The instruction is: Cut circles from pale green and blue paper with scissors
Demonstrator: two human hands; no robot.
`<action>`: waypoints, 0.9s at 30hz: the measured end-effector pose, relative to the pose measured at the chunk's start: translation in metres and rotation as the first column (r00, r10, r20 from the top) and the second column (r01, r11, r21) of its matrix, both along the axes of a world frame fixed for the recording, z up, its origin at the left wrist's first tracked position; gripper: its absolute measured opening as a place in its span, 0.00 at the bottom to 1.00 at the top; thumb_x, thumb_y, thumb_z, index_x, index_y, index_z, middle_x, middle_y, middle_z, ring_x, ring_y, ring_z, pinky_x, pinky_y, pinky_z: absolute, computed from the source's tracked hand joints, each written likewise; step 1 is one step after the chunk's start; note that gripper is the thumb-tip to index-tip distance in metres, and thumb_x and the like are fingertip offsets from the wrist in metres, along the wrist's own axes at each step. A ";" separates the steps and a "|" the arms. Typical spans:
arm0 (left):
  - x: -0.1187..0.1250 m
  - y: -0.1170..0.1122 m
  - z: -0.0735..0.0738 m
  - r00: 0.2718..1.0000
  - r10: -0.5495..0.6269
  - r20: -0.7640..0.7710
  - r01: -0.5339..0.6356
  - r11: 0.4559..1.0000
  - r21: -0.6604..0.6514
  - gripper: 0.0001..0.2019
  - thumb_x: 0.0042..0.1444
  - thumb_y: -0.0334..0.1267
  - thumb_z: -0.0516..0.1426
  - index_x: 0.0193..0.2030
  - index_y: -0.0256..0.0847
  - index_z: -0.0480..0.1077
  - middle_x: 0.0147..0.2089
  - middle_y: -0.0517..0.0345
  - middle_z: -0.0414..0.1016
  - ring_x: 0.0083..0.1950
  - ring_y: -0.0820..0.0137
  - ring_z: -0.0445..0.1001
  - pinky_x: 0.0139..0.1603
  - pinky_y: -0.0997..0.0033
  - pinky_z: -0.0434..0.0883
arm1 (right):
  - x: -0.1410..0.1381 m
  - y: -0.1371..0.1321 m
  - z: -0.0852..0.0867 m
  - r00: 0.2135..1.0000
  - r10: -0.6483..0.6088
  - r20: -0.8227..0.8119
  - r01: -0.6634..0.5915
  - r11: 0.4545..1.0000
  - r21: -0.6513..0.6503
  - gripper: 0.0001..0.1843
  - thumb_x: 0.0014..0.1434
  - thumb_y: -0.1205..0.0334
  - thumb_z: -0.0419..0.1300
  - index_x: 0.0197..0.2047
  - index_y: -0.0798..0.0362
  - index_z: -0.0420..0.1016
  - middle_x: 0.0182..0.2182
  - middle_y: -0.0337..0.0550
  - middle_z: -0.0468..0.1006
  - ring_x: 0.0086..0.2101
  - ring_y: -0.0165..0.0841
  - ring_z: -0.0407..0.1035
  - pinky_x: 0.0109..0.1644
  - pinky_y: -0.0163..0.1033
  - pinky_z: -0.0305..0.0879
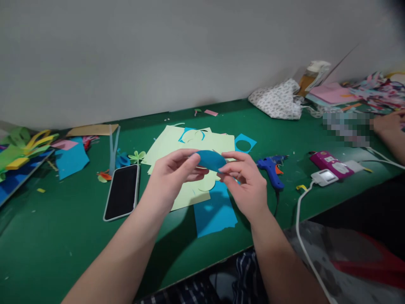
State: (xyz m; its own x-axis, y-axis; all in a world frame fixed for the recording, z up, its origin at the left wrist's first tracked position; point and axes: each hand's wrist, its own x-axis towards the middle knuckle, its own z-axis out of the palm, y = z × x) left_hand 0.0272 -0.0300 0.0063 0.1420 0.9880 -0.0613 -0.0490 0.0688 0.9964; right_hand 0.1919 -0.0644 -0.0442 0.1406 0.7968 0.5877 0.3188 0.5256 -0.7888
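Note:
Between my two hands is a blue paper disc (211,160), held up above the pile of paper. My left hand (177,173) pinches its left edge between thumb and fingers. At its right edge, my right hand (245,179) grips it with the fingertips. Below lie pale green paper sheets (163,145) and a blue paper sheet (215,215), partly hidden by my hands. Behind my right hand rests a blue paper piece with a round hole (251,141). A blue glue gun (272,169) lies just right of that hand.
A phone (122,194) lies left of the papers, near glue sticks (114,152) and paper scraps. On the right are a purple power strip (330,164) with a white cable, a patterned cloth bag (278,101) and a bottle (313,78). Another person's hand (390,126) shows at the right edge.

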 end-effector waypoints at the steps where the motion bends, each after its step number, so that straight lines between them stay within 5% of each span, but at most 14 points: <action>1: -0.001 0.001 0.000 1.000 -0.018 0.022 0.019 1.000 -0.017 0.16 0.52 0.49 0.64 0.40 0.40 0.78 0.33 0.55 0.81 0.33 0.69 0.79 0.37 0.71 0.78 | 0.001 0.000 0.000 1.000 0.017 0.015 -0.017 1.000 -0.007 0.09 0.60 0.71 0.61 0.36 0.46 0.78 0.48 0.42 0.77 0.44 0.36 0.75 0.37 0.40 0.77; 5: -0.002 0.001 -0.001 0.998 -0.069 -0.011 0.069 0.998 -0.008 0.18 0.49 0.42 0.68 0.47 0.44 0.77 0.33 0.59 0.80 0.33 0.72 0.77 0.36 0.77 0.75 | 0.002 0.000 0.003 0.995 0.072 0.065 -0.069 0.996 -0.049 0.09 0.60 0.69 0.60 0.39 0.47 0.80 0.47 0.44 0.78 0.43 0.34 0.75 0.39 0.39 0.76; 9: -0.003 0.002 -0.002 0.994 -0.084 -0.066 0.085 0.996 0.011 0.24 0.47 0.37 0.69 0.53 0.46 0.75 0.27 0.63 0.77 0.29 0.76 0.73 0.32 0.80 0.72 | 0.000 0.001 0.009 0.979 0.090 -0.182 -0.134 0.960 -0.245 0.09 0.61 0.55 0.61 0.40 0.46 0.82 0.40 0.42 0.83 0.36 0.34 0.76 0.34 0.37 0.75; 13: -0.002 0.001 -0.005 0.996 -0.091 -0.020 0.092 0.995 0.036 0.29 0.46 0.35 0.69 0.57 0.48 0.73 0.26 0.66 0.76 0.28 0.76 0.72 0.32 0.79 0.73 | -0.003 0.004 0.008 0.924 -0.026 -0.381 -0.117 0.931 -0.346 0.04 0.54 0.60 0.67 0.35 0.47 0.82 0.35 0.39 0.84 0.33 0.33 0.77 0.36 0.38 0.76; 21: 0.001 0.000 -0.006 0.993 0.114 0.042 -0.120 0.981 0.151 0.38 0.45 0.34 0.69 0.65 0.48 0.64 0.41 0.56 0.81 0.40 0.66 0.81 0.40 0.71 0.79 | -0.008 0.003 0.007 0.840 0.043 -0.541 -0.280 0.888 -0.365 0.31 0.51 0.65 0.69 0.58 0.41 0.69 0.28 0.32 0.80 0.28 0.32 0.76 0.37 0.42 0.79; 27: 0.004 -0.004 0.000 0.981 0.188 -0.041 -0.176 0.963 0.202 0.34 0.47 0.35 0.67 0.62 0.45 0.66 0.49 0.52 0.79 0.55 0.58 0.76 0.40 0.71 0.79 | -0.001 0.007 0.005 0.800 0.051 -0.597 -0.301 0.896 -0.327 0.24 0.55 0.54 0.67 0.55 0.44 0.70 0.31 0.35 0.81 0.30 0.31 0.77 0.34 0.38 0.78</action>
